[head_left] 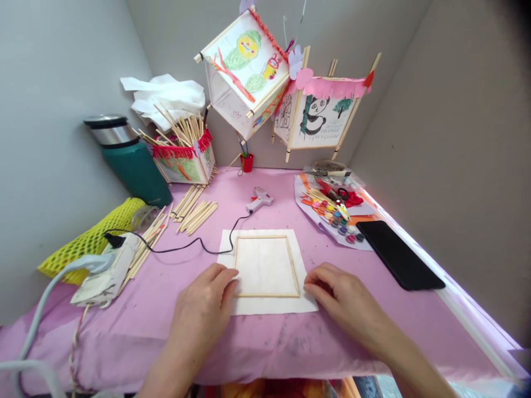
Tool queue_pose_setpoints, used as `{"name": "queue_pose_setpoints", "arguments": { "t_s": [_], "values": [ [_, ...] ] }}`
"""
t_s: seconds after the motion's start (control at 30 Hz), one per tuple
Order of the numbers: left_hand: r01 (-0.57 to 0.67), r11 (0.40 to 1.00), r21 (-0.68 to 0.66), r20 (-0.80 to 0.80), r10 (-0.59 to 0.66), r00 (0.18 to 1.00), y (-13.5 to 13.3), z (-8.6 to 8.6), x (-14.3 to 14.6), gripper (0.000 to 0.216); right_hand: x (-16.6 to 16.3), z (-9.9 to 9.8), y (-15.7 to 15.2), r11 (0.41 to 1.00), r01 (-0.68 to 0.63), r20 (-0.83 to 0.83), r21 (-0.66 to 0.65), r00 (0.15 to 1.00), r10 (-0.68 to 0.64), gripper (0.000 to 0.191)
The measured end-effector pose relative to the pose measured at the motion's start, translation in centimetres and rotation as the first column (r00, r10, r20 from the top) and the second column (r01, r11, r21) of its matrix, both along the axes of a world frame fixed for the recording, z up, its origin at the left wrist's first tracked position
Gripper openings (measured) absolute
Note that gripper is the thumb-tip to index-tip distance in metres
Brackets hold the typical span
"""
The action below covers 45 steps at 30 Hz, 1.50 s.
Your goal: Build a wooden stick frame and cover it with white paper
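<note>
A white paper sheet (265, 304) lies on the pink tablecloth (257, 342) with a square frame of thin wooden sticks (266, 295) on top of it. My left hand (203, 309) rests palm down at the sheet's left edge, fingertips touching the frame's lower left corner. My right hand (344, 301) lies at the sheet's right edge, fingers curled loosely and touching the paper. Neither hand holds anything.
A white glue gun (259, 199) with a black cord lies behind the sheet. Loose sticks (194, 213), a box of sticks (185, 155), a green flask (128, 157), yellow mesh (93, 237) and a power strip (112, 265) are left. Paints (338, 221) and a black phone (398, 254) are right. Paper lanterns (244, 72) hang above.
</note>
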<state>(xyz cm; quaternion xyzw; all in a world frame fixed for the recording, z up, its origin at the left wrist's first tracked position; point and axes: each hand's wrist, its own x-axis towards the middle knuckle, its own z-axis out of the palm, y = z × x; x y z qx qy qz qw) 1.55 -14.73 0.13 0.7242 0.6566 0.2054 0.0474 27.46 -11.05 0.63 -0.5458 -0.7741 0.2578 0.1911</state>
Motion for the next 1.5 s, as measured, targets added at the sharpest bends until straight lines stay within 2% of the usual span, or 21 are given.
{"name": "queue_pose_setpoints", "arguments": {
  "t_s": [0.1,0.23,0.37,0.47,0.73,0.93,1.5],
  "values": [
    [-0.028,0.999,-0.023,0.030,0.028,0.999,0.3,0.2,-0.1,0.025,-0.6,0.9,1.8,0.996,-0.050,0.014,0.079,0.999,0.049,0.014],
    [-0.041,0.997,-0.067,0.045,0.044,0.998,1.0,0.1,-0.2,0.027,-3.0,1.6,5.5,0.973,-0.130,0.070,0.191,0.990,0.119,0.013],
    [-0.073,0.991,-0.110,-0.006,0.073,0.997,1.8,0.1,-0.1,0.029,-6.4,1.4,9.0,0.926,-0.270,0.147,0.264,0.960,0.238,0.016],
    [-0.099,0.986,-0.136,-0.080,0.088,0.993,2.0,0.2,0.2,0.032,-8.3,0.9,10.4,0.904,-0.318,0.170,0.285,0.945,0.279,0.017],
    [-0.133,0.982,-0.134,-0.175,0.109,0.979,2.2,0.2,0.9,0.036,-9.7,-0.4,10.3,0.876,-0.378,0.200,0.301,0.923,0.329,0.019],
    [-0.158,0.977,-0.141,-0.220,0.125,0.968,2.4,0.0,1.0,0.034,-10.2,-1.5,10.6,0.891,-0.324,0.211,0.319,0.941,0.266,0.024],
    [-0.148,0.979,-0.144,-0.222,0.114,0.968,2.7,-0.4,0.8,0.032,-10.9,-1.4,10.2,0.923,-0.250,0.198,0.292,0.960,0.197,0.024]
  ]
}}
